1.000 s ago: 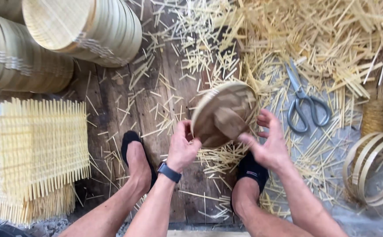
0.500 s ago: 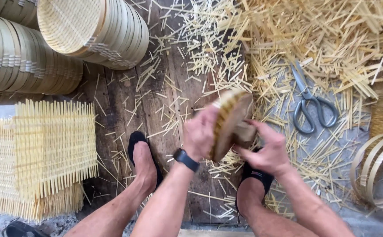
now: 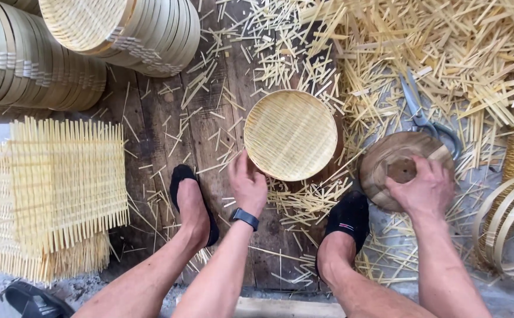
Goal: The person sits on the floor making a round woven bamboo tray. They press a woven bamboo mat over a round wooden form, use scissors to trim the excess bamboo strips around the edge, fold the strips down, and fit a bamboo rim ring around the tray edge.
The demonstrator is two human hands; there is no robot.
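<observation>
A round woven bamboo tray [image 3: 290,135] lies flat on the dark wooden boards between my feet. My left hand [image 3: 248,184] rests at its lower left rim, fingers touching the edge. My right hand [image 3: 425,189] grips a round dark wooden mould [image 3: 390,168] that lies to the right of the tray, by my right foot. The two round pieces lie apart from each other.
Stacks of finished round trays [image 3: 121,29] lie at the top left. A pile of square woven mats [image 3: 50,188] sits at the left. Scissors [image 3: 425,118] lie among loose bamboo strips [image 3: 445,53]. Bamboo hoops [image 3: 507,229] are at the right edge.
The tray and wooden mould, held together on edge between both hands, have been separated. The tray now lies flat on the boards and the mould has moved right in my right hand.
</observation>
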